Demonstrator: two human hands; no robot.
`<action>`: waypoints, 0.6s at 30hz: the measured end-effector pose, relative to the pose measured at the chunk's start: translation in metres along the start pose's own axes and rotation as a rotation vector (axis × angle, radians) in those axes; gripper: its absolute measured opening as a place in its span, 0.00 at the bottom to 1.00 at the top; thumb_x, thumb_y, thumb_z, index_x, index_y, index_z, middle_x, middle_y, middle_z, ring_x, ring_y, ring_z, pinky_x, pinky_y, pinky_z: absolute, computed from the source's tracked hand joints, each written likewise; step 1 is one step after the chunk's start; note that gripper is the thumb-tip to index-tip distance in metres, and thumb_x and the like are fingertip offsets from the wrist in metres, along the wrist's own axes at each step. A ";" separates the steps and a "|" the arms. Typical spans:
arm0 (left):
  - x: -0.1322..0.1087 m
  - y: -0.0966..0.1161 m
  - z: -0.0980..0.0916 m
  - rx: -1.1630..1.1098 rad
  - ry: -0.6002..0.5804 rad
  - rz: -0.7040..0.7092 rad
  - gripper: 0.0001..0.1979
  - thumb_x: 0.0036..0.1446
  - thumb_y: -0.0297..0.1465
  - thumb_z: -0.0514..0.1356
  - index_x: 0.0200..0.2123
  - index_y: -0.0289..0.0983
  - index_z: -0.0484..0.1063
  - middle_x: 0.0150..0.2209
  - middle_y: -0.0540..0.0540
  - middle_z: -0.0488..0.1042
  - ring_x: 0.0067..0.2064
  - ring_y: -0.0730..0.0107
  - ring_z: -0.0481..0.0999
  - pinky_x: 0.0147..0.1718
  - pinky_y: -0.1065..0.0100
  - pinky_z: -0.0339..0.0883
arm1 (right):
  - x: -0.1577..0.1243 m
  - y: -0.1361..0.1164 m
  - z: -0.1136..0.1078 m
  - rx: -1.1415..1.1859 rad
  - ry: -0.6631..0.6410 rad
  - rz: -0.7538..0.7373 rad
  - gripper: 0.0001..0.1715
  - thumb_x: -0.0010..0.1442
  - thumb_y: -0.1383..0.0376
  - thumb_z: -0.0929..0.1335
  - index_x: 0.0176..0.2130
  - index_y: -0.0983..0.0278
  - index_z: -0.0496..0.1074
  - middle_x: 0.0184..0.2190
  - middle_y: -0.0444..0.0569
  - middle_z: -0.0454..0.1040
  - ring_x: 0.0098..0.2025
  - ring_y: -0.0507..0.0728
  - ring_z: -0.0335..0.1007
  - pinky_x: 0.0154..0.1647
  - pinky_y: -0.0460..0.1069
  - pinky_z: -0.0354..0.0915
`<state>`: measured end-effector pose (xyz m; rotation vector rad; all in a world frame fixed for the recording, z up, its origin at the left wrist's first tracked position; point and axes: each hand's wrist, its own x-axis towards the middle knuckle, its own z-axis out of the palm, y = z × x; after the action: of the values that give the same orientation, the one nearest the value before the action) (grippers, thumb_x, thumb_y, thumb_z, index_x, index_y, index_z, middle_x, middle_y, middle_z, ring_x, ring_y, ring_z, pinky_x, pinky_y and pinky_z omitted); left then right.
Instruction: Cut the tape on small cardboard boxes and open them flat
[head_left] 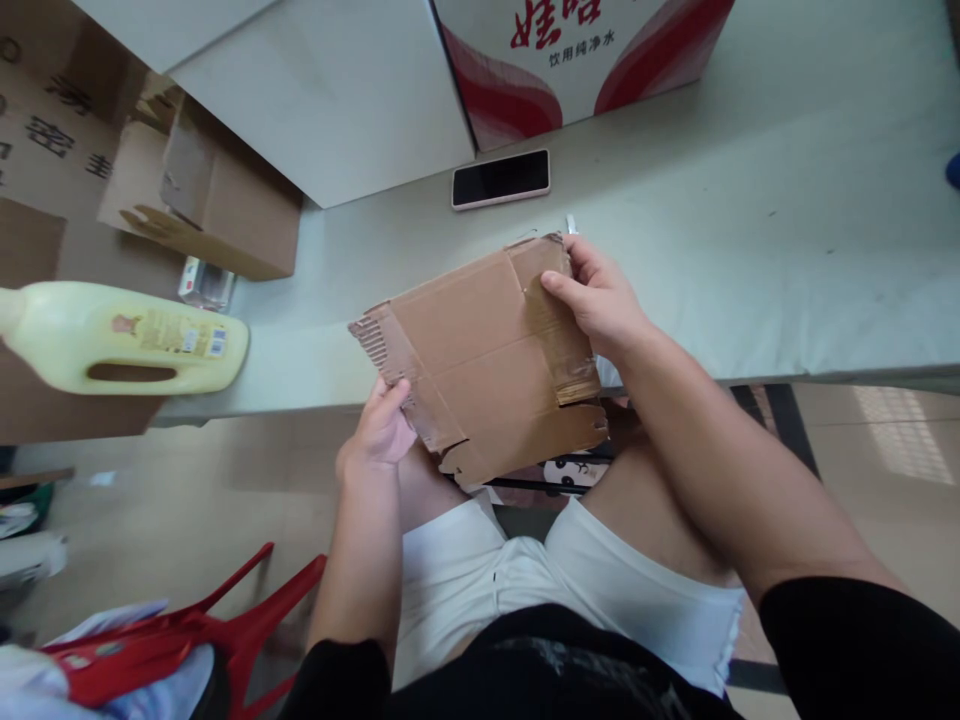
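Note:
A flattened brown cardboard box (472,350) is held tilted over my lap and the table's front edge. Its left edge shows torn corrugation, and a strip of shiny tape runs down its right side. My left hand (380,425) pinches the lower left edge, thumb on top. At the upper right corner my right hand (600,295) grips the cardboard, thumb on the face and fingers behind it. A small pale object (571,224) peeks out just beyond that corner, mostly hidden. Beyond the cardboard a phone (501,180) lies with its dark screen up.
On the table (750,230) stand a white carton with red print (577,70), a white box (337,110) and an open cardboard box (232,195). A yellow jug (142,338) lies at the left. Below left is a red chair (240,620) with cloth on it.

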<state>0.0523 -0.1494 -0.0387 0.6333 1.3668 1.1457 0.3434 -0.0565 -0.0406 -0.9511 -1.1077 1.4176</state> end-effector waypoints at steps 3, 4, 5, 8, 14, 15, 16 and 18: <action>0.001 -0.005 0.008 0.035 0.031 0.038 0.35 0.38 0.40 0.79 0.50 0.43 0.75 0.48 0.43 0.83 0.51 0.51 0.83 0.54 0.49 0.77 | 0.001 0.005 -0.003 -0.071 0.040 0.036 0.40 0.58 0.51 0.74 0.64 0.53 0.59 0.32 0.41 0.73 0.33 0.53 0.72 0.36 0.49 0.69; 0.002 -0.007 0.010 0.042 0.040 0.059 0.34 0.39 0.40 0.79 0.50 0.43 0.74 0.49 0.43 0.82 0.51 0.53 0.83 0.54 0.51 0.77 | 0.001 0.005 -0.004 -0.095 0.050 0.050 0.42 0.59 0.51 0.74 0.65 0.53 0.57 0.31 0.40 0.72 0.32 0.53 0.72 0.35 0.49 0.69; 0.003 -0.008 0.012 0.050 0.045 0.080 0.33 0.40 0.40 0.78 0.50 0.43 0.74 0.49 0.43 0.82 0.51 0.55 0.82 0.55 0.52 0.76 | 0.001 0.006 -0.005 -0.112 0.059 0.060 0.42 0.59 0.51 0.73 0.66 0.53 0.56 0.31 0.40 0.72 0.31 0.53 0.71 0.35 0.49 0.69; 0.006 -0.010 0.017 0.060 0.035 0.121 0.32 0.43 0.39 0.77 0.52 0.43 0.73 0.50 0.44 0.82 0.52 0.58 0.82 0.56 0.55 0.75 | 0.002 0.005 -0.005 -0.131 0.079 0.076 0.39 0.60 0.53 0.73 0.65 0.54 0.58 0.32 0.41 0.72 0.31 0.53 0.71 0.35 0.50 0.70; 0.009 -0.007 0.025 0.046 0.060 0.259 0.32 0.44 0.38 0.76 0.53 0.45 0.73 0.54 0.46 0.80 0.55 0.63 0.80 0.57 0.62 0.72 | 0.006 0.005 -0.003 -0.121 0.109 0.105 0.29 0.61 0.58 0.70 0.59 0.56 0.63 0.30 0.41 0.69 0.27 0.51 0.65 0.30 0.49 0.64; 0.010 -0.006 0.025 0.037 0.091 0.285 0.31 0.44 0.38 0.76 0.53 0.46 0.73 0.54 0.46 0.80 0.56 0.63 0.79 0.57 0.63 0.72 | 0.007 0.004 -0.004 -0.125 0.116 0.118 0.27 0.61 0.59 0.70 0.57 0.56 0.65 0.28 0.40 0.68 0.26 0.51 0.62 0.28 0.48 0.61; 0.012 -0.005 0.023 0.021 0.127 0.303 0.30 0.45 0.38 0.76 0.52 0.46 0.73 0.55 0.47 0.79 0.57 0.63 0.79 0.57 0.64 0.72 | 0.006 0.003 -0.005 -0.138 0.114 0.135 0.24 0.60 0.59 0.69 0.55 0.56 0.66 0.26 0.40 0.66 0.24 0.50 0.60 0.27 0.48 0.59; 0.019 -0.002 0.018 -0.023 0.205 0.327 0.28 0.45 0.37 0.75 0.51 0.47 0.73 0.55 0.48 0.79 0.57 0.63 0.78 0.55 0.64 0.73 | 0.004 -0.002 -0.008 -0.201 0.034 0.174 0.22 0.59 0.59 0.69 0.53 0.57 0.69 0.26 0.40 0.67 0.25 0.51 0.60 0.27 0.48 0.57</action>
<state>0.0670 -0.1290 -0.0457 0.7578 1.4538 1.5201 0.3514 -0.0510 -0.0411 -1.2361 -1.1810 1.4421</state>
